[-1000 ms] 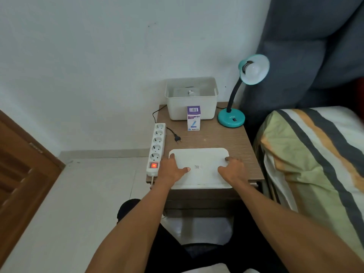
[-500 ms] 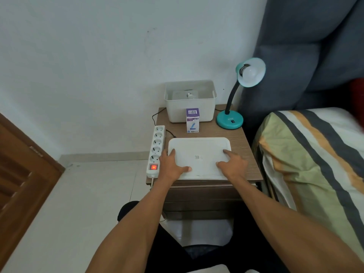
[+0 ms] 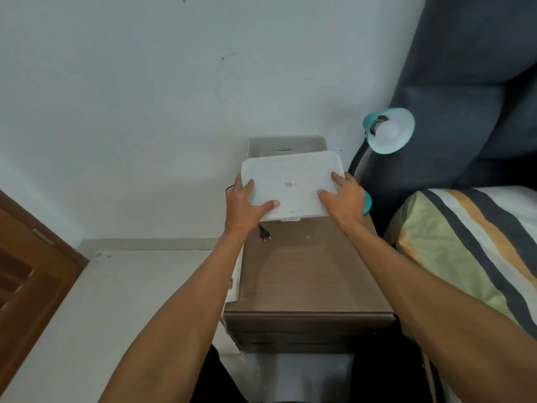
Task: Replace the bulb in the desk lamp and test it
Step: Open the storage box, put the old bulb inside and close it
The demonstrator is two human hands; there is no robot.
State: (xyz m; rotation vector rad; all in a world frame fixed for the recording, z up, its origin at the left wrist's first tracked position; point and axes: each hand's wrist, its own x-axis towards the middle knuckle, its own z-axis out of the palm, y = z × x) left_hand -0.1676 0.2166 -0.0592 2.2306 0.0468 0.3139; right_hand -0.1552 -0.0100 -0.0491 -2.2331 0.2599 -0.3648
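Both hands hold a white plastic lid (image 3: pixel 293 184) in the air above the white storage box (image 3: pixel 286 141) at the back of the bedside table. My left hand (image 3: pixel 244 203) grips its left edge, my right hand (image 3: pixel 343 199) its right edge. The lid hides most of the box and the small bulb carton. The teal desk lamp (image 3: pixel 388 130) stands at the back right on a dark gooseneck, a white bulb (image 3: pixel 388 130) in its shade, unlit. Its teal base (image 3: pixel 367 202) peeks out behind my right hand. The lamp's black plug (image 3: pixel 265 235) lies loose on the tabletop.
The wooden bedside table (image 3: pixel 308 274) has bare surface in front of the lid. A white power strip (image 3: pixel 235 283) runs along its left edge, mostly hidden by my left forearm. A bed with a striped cover (image 3: pixel 470 237) is on the right, a wooden door (image 3: pixel 32 274) on the left.
The lid has been lifted off the front of the table and carried back and up over the storage box, held by both hands. The view has tilted and moved closer.
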